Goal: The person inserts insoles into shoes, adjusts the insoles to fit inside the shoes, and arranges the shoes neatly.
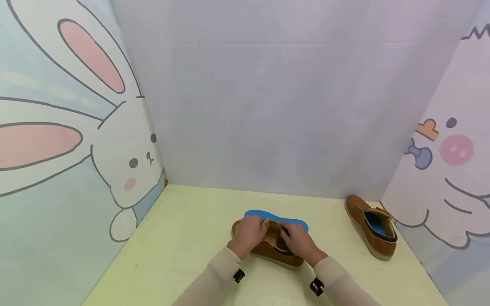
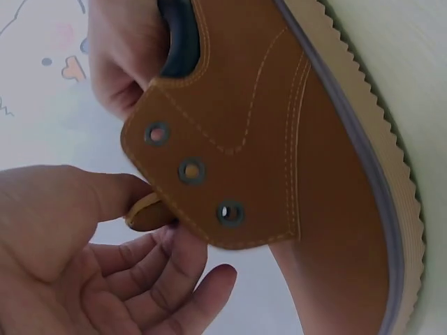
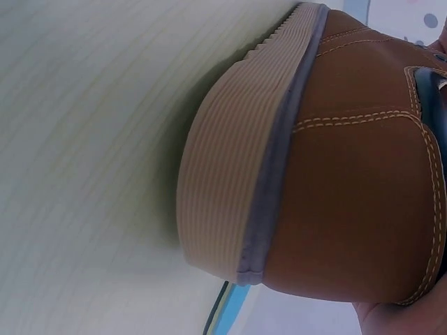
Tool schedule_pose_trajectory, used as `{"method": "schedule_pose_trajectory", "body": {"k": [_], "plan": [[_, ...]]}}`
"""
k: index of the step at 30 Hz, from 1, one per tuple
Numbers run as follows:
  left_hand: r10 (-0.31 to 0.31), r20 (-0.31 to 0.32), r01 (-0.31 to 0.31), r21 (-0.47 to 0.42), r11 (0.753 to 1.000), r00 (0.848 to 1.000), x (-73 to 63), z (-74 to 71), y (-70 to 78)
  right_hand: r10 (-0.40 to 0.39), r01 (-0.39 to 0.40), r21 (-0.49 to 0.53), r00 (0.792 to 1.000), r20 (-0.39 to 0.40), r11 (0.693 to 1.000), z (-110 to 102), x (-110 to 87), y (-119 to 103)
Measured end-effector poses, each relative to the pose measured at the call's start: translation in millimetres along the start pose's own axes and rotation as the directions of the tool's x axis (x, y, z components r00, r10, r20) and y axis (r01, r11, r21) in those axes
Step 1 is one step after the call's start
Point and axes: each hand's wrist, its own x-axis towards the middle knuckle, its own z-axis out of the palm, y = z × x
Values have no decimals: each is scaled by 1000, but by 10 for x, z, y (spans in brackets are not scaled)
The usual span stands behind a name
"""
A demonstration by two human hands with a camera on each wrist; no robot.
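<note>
A brown shoe [image 1: 269, 252] with a pale ribbed sole sits on the table between my hands, toe to the left. My left hand [image 1: 246, 236] pinches its tongue [image 2: 150, 215] between thumb and forefinger, lifting it away from the eyelet flap [image 2: 209, 167]. The other left fingers are loosely bent beneath. My right hand [image 1: 300, 241] grips the far side of the opening, fingers curled at the collar. In the right wrist view the heel [image 3: 349, 209] fills most of the picture, and only slivers of that hand show. Just behind the shoe lies a blue insole [image 1: 255, 212], partly covered by the hands.
A second brown shoe [image 1: 369, 231], blue inside, stands at the right near the side wall. The pale yellow table [image 1: 183, 229] is bounded by a plain back curtain [image 1: 268, 119] and printed side walls with a cartoon rabbit [image 1: 122, 170] on the left.
</note>
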Motion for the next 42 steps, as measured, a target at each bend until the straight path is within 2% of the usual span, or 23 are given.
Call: {"method": "schedule_pose_trajectory", "body": {"k": [4, 7, 13, 18, 23, 26, 28, 29, 32, 34, 37, 42], "plan": [[-43, -19, 43, 1, 999, 999, 26, -79, -89, 0, 0, -17, 1000, -3, 1000, -1, 9, -6], [-65, -20, 64, -35, 997, 998, 34, -135, -188, 14, -14, -26, 1000, 9, 1000, 0, 5, -3], [-103, 17, 104, -116, 988, 995, 40, -189, -413, 15, -14, -11, 1000, 18, 1000, -6, 6, -9], [-144, 32, 147, -92, 985, 989, 59, -145, -576, 5, -5, 8, 1000, 29, 1000, -2, 17, -26], [-153, 74, 158, -58, 986, 985, 67, -11, -650, 1, -1, 12, 1000, 20, 1000, -4, 13, -44], [-92, 40, 93, -2, 996, 995, 59, 81, -638, 3, -3, 10, 1000, 6, 1000, -6, -6, -37], [-10, -1, 10, 39, 999, 1000, 50, 125, -602, 11, -11, 6, 1000, -3, 1000, -3, -25, -26], [54, -14, -53, 60, 997, 998, 44, 143, -580, 16, -16, 5, 1000, -7, 1000, 0, -34, -20], [211, 4, -211, 52, 976, 977, 10, 168, -488, 32, -32, -1, 999, -7, 999, 11, -52, -5], [272, 41, -273, 30, 961, 961, -6, 165, -424, 30, -30, -5, 1000, -9, 1000, 19, -51, 0], [286, 96, -289, 26, 957, 953, -37, 135, -354, 16, -16, -15, 1000, -13, 1000, 23, -33, 0], [288, 195, -316, 128, 940, 937, -125, 77, -372, 2, -2, -36, 1000, -1, 999, 27, 7, -3]]}}
